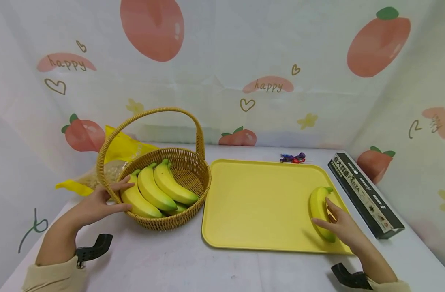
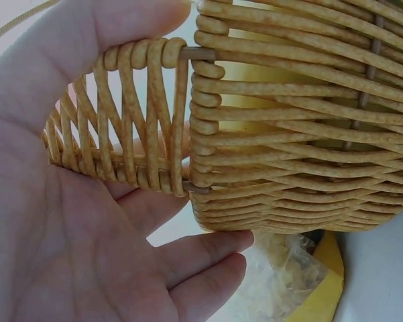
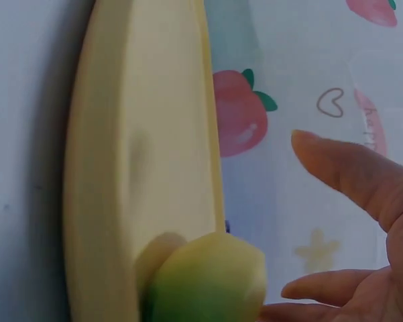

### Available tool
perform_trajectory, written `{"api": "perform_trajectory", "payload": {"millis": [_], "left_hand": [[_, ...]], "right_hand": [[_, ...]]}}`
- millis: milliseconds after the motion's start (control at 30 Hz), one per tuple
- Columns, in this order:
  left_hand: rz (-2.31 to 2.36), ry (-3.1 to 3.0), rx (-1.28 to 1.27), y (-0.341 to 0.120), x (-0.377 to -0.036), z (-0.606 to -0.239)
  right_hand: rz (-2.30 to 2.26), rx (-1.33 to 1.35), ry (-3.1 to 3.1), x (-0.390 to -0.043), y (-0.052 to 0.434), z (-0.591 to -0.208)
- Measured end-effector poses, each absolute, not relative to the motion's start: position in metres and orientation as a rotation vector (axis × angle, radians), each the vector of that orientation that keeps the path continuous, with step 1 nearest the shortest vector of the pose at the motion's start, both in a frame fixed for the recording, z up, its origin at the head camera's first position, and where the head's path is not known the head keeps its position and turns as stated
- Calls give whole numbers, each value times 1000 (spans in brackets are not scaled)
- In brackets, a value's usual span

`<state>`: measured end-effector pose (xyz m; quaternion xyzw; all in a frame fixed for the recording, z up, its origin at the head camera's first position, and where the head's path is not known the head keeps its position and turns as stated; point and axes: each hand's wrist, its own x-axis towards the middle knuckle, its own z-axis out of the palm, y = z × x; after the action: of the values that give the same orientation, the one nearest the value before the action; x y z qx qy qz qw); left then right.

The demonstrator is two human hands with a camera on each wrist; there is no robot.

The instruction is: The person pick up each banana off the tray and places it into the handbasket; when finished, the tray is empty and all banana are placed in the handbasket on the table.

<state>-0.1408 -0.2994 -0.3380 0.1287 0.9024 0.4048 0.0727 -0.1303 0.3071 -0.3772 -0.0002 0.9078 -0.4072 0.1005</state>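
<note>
At the base of the wicker basket's handle (image 2: pixel 134 114) is my left hand (image 1: pixel 103 198), thumb on one side and fingers on the other. In the head view its fingertips reach over the rim beside a banana (image 1: pixel 140 200). Several bananas lie in the basket (image 1: pixel 193 174). On the right of a yellow tray (image 1: pixel 259 207) lies one banana (image 1: pixel 319 207), its green end (image 3: pixel 208 288) close up in the right wrist view. My right hand (image 1: pixel 341 227) is over that banana, thumb and fingers spread apart. Whether its fingertips touch the peel is hard to tell.
A black pasta box (image 1: pixel 364 194) lies along the tray's right side. Small wrapped lollipops (image 1: pixel 293 158) sit behind the tray. Behind the basket stands a yellow bag (image 1: pixel 125 148) with a clear section. A printed cloth (image 1: pixel 215 73) hangs at the back.
</note>
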Motion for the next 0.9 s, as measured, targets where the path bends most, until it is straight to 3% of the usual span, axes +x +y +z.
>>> {"api": "perform_trajectory", "payload": {"millis": [300, 900], "left_hand": [[1192, 2720, 398, -301, -141, -340], [1210, 2725, 421, -300, -140, -338]], "right_hand": [[-1099, 83, 2715, -136, 311, -391], [-1058, -100, 2812, -133, 310, -377]]}}
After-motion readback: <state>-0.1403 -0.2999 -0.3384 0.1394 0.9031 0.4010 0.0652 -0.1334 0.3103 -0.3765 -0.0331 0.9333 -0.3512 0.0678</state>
